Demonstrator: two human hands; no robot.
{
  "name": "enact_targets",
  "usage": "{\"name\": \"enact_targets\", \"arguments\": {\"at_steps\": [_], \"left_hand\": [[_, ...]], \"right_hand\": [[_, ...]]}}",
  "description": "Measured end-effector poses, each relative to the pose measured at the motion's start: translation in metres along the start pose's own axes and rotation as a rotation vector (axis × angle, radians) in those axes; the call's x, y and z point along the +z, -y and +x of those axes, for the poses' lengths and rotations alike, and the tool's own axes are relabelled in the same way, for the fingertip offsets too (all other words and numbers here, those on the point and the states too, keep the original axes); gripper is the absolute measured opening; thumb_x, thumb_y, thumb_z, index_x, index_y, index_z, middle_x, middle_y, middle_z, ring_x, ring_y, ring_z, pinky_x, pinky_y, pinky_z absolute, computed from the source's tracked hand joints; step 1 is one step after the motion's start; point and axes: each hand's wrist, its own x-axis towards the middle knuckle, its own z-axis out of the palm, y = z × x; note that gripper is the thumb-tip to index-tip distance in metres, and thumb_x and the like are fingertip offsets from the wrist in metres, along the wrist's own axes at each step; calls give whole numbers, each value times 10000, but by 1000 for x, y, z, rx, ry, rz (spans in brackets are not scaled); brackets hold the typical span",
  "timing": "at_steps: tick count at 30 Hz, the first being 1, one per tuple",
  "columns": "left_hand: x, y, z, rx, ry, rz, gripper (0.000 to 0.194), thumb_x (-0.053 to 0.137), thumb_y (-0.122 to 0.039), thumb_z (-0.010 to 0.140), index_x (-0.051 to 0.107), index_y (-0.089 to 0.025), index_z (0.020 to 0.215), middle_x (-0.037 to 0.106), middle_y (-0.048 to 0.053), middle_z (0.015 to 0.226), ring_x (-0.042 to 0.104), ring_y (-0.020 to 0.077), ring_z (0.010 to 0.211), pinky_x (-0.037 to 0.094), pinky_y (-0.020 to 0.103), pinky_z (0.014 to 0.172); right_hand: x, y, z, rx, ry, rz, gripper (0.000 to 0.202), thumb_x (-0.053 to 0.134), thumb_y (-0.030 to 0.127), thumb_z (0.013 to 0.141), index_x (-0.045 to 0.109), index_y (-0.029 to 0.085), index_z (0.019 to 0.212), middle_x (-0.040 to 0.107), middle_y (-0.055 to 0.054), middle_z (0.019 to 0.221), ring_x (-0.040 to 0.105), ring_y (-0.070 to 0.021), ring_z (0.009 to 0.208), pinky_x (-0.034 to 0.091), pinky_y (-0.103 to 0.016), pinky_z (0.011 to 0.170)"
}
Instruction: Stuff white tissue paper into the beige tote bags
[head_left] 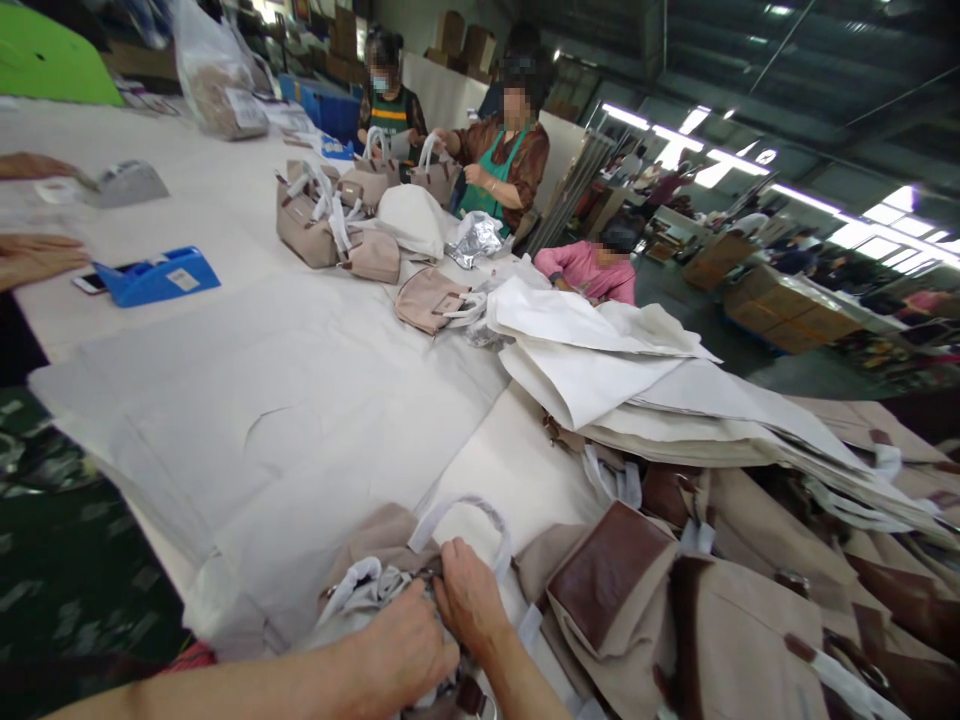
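Both hands, left hand and right hand, have fingers closed on a beige handbag at the near tabletop edge, beside grey paper sheets.

Both bare forearms enter from the bottom edge and meet low in the frame, wrists close together. Left hand comes in from lower left, back of hand up, knuckles bent, fingers curled under in a closed grip, tips hidden. Right hand sits just beside and slightly ahead of it, touching the left, wrist angled from lower right, fingers bent down and pinched together.
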Motion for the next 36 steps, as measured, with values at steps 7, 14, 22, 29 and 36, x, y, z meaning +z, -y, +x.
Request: {"name": "enact_targets", "arguments": {"at_steps": [7, 14, 22, 29, 36], "left_hand": [[4, 4, 2, 14, 49, -16, 130, 670, -253, 925, 664, -213, 802, 705, 15, 685, 629, 235, 675, 436, 410, 770], [2, 4, 2, -79, 29, -21, 86, 619, -270, 964, 673, -222, 917, 743, 71, 961, 658, 259, 898, 453, 418, 854], [-18, 11, 11, -151, 276, -122, 419, 767, -256, 773, 651, -135, 1157, 706, 184, 1148, 647, 341, 1064, 481, 459, 936], [-36, 20, 16, -154, 261, -247, 454, 676, -163, 763, 613, -129, 1211, 688, 167, 1219, 641, 343, 1097, 491, 460, 944], [-41, 21, 15, -91, 360, -196, 592, 682, -145, 736, 542, -92, 1309, 712, 181, 1160, 665, 348, 1059, 506, 431, 909]], "right_hand": [[-9, -10, 11, -141, 132, -32, 315, 433, 30, 868, 629, 123, 1096, 690, -148, 1086, 690, -259, 968, 547, -351, 812], [1, -12, 11, -50, 113, -22, 384, 420, 6, 870, 554, 75, 1223, 713, -172, 1065, 709, -277, 949, 535, -356, 756], [-37, -29, -30, 98, -107, -4, 175, 461, 104, 951, 620, 159, 1002, 667, -121, 1115, 628, -256, 1062, 444, -330, 871], [5, -11, -102, 312, -12, 137, 231, 646, 291, 890, 629, 173, 1087, 748, -106, 975, 720, -282, 940, 465, -315, 750], [26, -9, -88, 415, 31, 397, 261, 463, 125, 875, 660, 128, 1046, 764, -114, 1000, 718, -249, 960, 485, -296, 767]]}}
